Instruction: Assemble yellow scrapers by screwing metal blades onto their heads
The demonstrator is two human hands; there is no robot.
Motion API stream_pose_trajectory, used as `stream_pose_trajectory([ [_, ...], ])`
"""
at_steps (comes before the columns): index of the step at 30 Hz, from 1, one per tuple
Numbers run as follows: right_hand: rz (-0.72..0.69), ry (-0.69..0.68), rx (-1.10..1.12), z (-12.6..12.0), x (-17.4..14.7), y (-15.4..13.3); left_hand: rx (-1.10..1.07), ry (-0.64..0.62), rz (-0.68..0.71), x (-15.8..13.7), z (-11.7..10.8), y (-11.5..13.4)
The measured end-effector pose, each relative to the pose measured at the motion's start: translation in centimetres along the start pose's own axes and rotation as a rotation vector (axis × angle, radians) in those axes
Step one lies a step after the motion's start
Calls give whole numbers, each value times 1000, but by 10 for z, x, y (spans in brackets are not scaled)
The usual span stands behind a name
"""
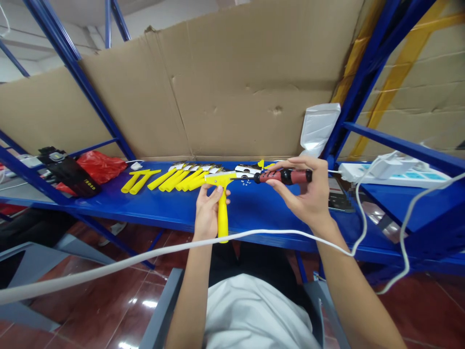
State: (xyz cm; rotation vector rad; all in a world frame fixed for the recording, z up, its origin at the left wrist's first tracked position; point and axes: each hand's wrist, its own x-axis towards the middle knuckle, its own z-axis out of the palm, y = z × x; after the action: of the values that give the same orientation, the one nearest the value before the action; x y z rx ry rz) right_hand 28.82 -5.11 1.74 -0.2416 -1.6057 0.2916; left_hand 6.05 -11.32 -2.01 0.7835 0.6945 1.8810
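Note:
Held upright in my left hand (209, 213) is a yellow T-handled scraper (223, 213) with a metal blade strip along its top. My right hand (314, 191) grips a red and black screwdriver (286, 176), lying level with its shaft pointing left. The shaft's tip is at the right end of the scraper's head; whether it touches cannot be made out. A few small screws (247, 182) lie on the blue shelf (170, 209) just behind. Loose metal blades (247, 169) rest further back, by a small yellow piece (260, 164).
A row of yellow scrapers (181, 180) and two bare yellow handles (140, 180) lie to the left. Beyond are a red plastic bag (100, 166) and a black box (69, 172). A white cable (145, 254) crosses in front. At right is a power strip (399, 174).

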Motion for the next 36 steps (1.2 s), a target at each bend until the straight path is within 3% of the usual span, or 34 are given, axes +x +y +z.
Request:
stream_pose_trajectory([
  [2,-23,16,-30,-1,0,1,2,-3,0,0,0,0],
  [7,5,-101,89,0,1,-1,2,0,10,-1,0,1],
  [13,-23,3,-77,-1,-1,4,-1,-7,4,-1,0,0],
  [20,16,-73,128,0,3,-3,-5,-3,-2,1,-1,0],
  [27,-62,60,-25,-3,5,-1,-37,-34,-19,1,0,-1],
  [32,-36,-49,131,-1,5,-3,-35,-28,-22,2,0,0],
  [36,-24,-35,78,-2,2,-1,-17,-22,-19,1,1,1],
])
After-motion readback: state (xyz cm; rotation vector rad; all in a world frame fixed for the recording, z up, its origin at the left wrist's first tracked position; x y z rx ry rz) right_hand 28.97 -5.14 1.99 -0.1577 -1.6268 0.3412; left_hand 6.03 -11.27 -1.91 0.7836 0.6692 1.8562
